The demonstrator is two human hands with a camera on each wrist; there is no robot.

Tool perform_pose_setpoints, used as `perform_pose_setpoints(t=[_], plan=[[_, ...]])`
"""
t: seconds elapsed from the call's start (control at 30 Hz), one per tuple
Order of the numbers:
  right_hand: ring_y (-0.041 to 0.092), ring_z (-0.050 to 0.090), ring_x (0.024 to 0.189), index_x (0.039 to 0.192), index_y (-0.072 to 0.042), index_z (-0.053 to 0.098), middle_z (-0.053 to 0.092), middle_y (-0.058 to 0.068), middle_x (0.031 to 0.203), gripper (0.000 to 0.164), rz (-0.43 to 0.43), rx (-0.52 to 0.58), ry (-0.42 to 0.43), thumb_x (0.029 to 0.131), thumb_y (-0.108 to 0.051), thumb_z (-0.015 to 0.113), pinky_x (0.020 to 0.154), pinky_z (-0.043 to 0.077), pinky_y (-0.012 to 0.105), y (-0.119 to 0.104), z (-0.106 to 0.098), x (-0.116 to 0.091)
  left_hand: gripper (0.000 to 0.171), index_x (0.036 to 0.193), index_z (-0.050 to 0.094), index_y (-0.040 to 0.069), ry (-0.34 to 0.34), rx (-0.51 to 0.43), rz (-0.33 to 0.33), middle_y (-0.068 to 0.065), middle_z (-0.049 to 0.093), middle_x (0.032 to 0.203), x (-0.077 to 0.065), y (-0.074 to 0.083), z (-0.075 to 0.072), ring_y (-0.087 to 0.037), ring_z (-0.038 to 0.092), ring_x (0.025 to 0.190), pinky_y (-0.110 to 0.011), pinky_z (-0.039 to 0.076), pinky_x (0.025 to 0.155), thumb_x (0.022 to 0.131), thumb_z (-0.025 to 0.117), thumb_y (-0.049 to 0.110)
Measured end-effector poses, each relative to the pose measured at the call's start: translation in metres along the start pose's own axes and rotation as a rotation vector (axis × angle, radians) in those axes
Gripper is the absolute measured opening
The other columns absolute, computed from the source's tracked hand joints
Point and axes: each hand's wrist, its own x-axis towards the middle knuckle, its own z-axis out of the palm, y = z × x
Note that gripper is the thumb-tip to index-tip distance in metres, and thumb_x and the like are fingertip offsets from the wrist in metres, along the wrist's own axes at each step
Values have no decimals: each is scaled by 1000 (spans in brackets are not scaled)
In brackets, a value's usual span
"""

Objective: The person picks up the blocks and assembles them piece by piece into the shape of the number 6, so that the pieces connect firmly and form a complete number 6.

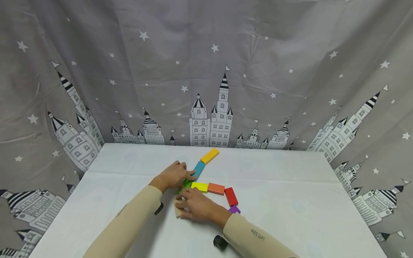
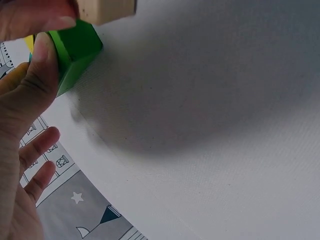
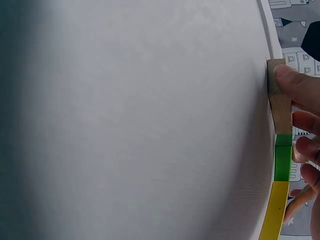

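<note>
In the head view my left hand (image 1: 174,175) is over the green block (image 1: 187,184), pinching it; its thumb lies along the block's side in the left wrist view. One finger reaches the lower end of the blue block (image 1: 198,168). My right hand (image 1: 200,205) grips a plain wooden block (image 1: 177,210), thumb on its near end in the right wrist view. That wooden block (image 3: 281,112) lines up end to end with the green block (image 3: 283,162). A yellow block (image 1: 199,187) sits beside the green one, partly behind the right fingers.
An orange block (image 1: 216,189), a red block (image 1: 231,196) and a purple block (image 1: 234,209) curve off to the right, the purple one partly behind the right wrist. Beyond the blue block lies a yellow-orange block (image 1: 210,156). Behind the white table (image 1: 290,200) hangs a grey castle-print curtain (image 1: 258,71).
</note>
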Motion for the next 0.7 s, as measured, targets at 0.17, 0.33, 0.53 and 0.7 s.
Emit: perform_pose_setpoints(t=[0.17,0.33,0.53,0.7], plan=[[14,43,125,129,-24,64,54,-6,130,42,-18,10,22,91,-42,64,109,37,38,3,-1,1,57,133,56,32,24,26,11,9,52,140,-1,0,0,-19,51,106,-36,40,93,79,73,33],[13,44,124,128,-23,65,55,-6,129,42,-27,3,37,91,-42,65,108,37,35,4,-1,2,59,133,57,32,30,33,10,9,53,140,-3,1,-1,-20,52,107,-37,40,93,77,75,36],[14,44,125,129,-23,64,55,-6,131,43,-13,-2,12,91,-42,65,109,36,33,6,-2,4,57,133,57,33,26,18,3,10,53,139,-2,1,0,-19,51,107,-37,39,94,79,75,35],[14,44,125,130,-23,63,54,-5,131,44,-20,2,-3,90,-41,66,109,36,32,7,-4,4,57,133,57,33,28,7,1,9,54,139,-1,1,0,-20,51,106,-37,39,92,79,75,34]])
